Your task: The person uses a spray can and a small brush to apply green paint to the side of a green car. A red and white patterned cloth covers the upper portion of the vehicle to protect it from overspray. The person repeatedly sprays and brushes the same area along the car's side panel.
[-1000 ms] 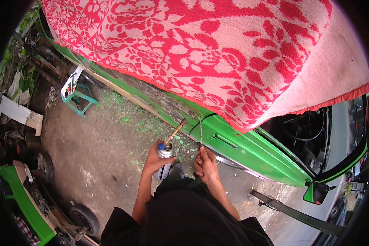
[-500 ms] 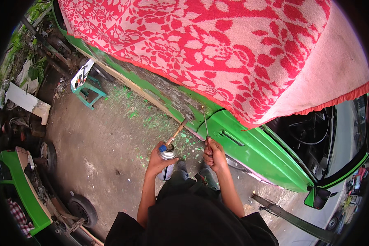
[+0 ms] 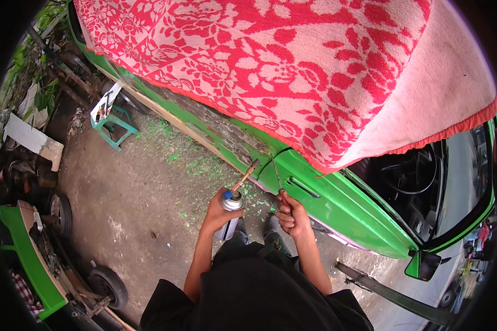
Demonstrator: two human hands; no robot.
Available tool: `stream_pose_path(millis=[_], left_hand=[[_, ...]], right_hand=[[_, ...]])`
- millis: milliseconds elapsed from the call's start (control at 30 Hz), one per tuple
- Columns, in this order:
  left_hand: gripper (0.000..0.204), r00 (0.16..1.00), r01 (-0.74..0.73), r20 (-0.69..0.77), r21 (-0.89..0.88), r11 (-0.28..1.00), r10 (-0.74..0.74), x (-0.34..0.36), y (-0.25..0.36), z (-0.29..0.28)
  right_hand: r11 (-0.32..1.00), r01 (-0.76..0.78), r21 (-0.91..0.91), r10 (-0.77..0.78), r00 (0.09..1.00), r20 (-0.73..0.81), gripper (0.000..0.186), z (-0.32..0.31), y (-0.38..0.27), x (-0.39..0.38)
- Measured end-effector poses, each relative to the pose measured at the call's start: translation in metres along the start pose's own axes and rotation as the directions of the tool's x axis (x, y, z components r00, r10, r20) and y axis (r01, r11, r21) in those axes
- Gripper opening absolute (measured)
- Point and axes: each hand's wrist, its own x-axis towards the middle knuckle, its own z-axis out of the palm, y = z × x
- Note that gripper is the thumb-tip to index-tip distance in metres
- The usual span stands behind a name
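My left hand (image 3: 215, 214) is closed around the silver gas canister (image 3: 226, 228) of a blow torch. The torch's brass-coloured nozzle (image 3: 244, 177) points up and right, toward the green car's side; no flame can be made out. In my right hand (image 3: 294, 217), fingers wrapped round its dark reddish handle, is a screwdriver (image 3: 276, 174). Its thin shaft reaches to the car body (image 3: 331, 207) by the front edge of the door gap. Whether the tip touches the panel I cannot tell. Left of it runs a stripped, grey-brown patch (image 3: 215, 124) on the panel.
A red and pink floral blanket (image 3: 292, 71) drapes over the car. Green flakes (image 3: 174, 157) litter the ground. At left are a small teal stool (image 3: 116, 129) with tools on top, a wheel (image 3: 109, 287) and a green car part (image 3: 36, 259). A long metal beam (image 3: 392, 292) lies at right.
The torch nozzle has shifted slightly right, closer to the screwdriver shaft. The screwdriver tip has come a little lower and toward me. Both hands keep their hold.
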Motion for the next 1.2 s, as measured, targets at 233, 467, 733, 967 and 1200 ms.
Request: stream_pose_path(millis=[233,467,733,967,1200], left_hand=[[0.051,1.0,-0.011,-0.004,0.086,0.996,0.011,0.009,-0.009,0.006],[0.052,0.999,-0.021,-0.032,0.102,0.995,0.024,0.015,-0.012,0.016],[0.051,0.996,-0.046,-0.074,0.167,0.985,0.059,0.008,-0.015,0.018],[0.05,0.991,-0.054,-0.112,0.156,0.986,0.072,-0.004,-0.008,0.019],[0.05,0.981,0.022,-0.192,0.149,0.989,0.008,-0.021,-0.008,0.017]], right_hand=[[0.991,-0.087,0.098,0.078,0.992,0.095,0.021,-0.01,-0.009,0.004],[0.998,-0.063,0.007,0.063,0.998,-0.028,0.022,0.0,-0.013,-0.003],[0.998,-0.059,-0.001,0.059,0.998,0.009,0.021,-0.001,-0.009,0.005],[0.998,-0.059,-0.029,0.059,0.998,-0.013,0.022,0.001,-0.012,0.003],[0.998,-0.055,-0.032,0.054,0.998,-0.014,0.023,0.008,-0.012,0.0]])
